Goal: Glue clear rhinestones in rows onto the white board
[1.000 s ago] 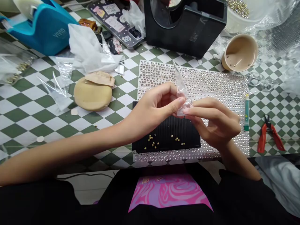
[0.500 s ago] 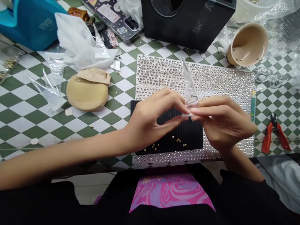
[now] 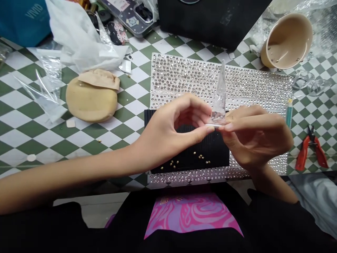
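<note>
A small clear plastic cone bag (image 3: 220,93) stands point up between my hands, its wide end folded into a white edge. My left hand (image 3: 181,123) pinches the left side of that edge between thumb and fingers. On the other side, my right hand (image 3: 252,135) grips the edge with thumb and forefinger. Below them lies a black ridged tray (image 3: 189,161) with several small gold pieces (image 3: 201,156) on it. The tray rests on a white sheet covered with rhinestones (image 3: 184,75).
To the left lie a yellowish oval pad (image 3: 92,102), clear plastic scraps (image 3: 50,77) and white tissue (image 3: 76,35). A black box (image 3: 210,24) and phone (image 3: 131,15) are at the back. Rightward are a beige cup (image 3: 288,42), a teal stick (image 3: 289,114) and red pliers (image 3: 302,153).
The bag is now more upright and slightly further right. My left hand's fingers have curved round behind it, with the thumb along the white edge. The view has shifted a little.
</note>
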`<state>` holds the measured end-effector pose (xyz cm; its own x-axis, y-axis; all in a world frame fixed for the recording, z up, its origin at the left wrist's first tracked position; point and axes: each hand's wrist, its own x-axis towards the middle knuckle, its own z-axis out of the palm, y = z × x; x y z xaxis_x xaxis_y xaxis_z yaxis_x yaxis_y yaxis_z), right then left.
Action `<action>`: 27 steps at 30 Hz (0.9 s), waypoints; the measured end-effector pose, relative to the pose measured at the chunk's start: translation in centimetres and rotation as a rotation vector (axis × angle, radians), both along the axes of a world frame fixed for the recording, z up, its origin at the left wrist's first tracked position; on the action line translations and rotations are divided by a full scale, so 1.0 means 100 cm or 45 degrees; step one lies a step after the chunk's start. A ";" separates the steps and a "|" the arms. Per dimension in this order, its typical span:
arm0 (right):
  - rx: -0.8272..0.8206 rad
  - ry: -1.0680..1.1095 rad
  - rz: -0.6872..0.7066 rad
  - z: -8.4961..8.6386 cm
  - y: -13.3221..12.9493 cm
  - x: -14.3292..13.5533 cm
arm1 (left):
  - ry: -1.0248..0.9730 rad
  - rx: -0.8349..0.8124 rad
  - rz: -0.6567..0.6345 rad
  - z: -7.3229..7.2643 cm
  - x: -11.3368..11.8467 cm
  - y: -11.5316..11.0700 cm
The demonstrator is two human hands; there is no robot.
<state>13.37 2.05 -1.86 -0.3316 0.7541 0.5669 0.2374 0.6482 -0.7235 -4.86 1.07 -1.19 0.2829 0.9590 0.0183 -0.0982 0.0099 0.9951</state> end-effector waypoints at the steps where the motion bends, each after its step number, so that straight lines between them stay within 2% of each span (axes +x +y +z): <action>1: 0.001 -0.008 -0.003 0.001 0.000 0.000 | -0.009 -0.065 -0.027 0.002 0.000 0.000; 5: 0.148 -0.131 -0.012 0.003 -0.001 0.002 | -0.026 -0.227 -0.045 0.007 0.000 0.001; 9: 0.281 -0.256 0.031 0.004 0.000 0.004 | -0.059 -0.265 -0.076 0.007 -0.003 0.004; 14: 0.199 -0.205 0.018 0.003 0.001 0.004 | -0.052 -0.225 -0.157 0.004 -0.007 0.007; 18: 0.223 -0.186 -0.015 0.002 0.002 0.004 | -0.066 -0.195 -0.203 0.005 -0.007 0.007; 22: 0.244 -0.158 -0.024 0.002 0.002 0.003 | -0.009 -0.172 -0.207 0.005 -0.006 0.006; 27: 0.139 -0.172 0.019 0.006 -0.001 0.000 | 0.007 -0.167 -0.155 0.002 -0.006 0.008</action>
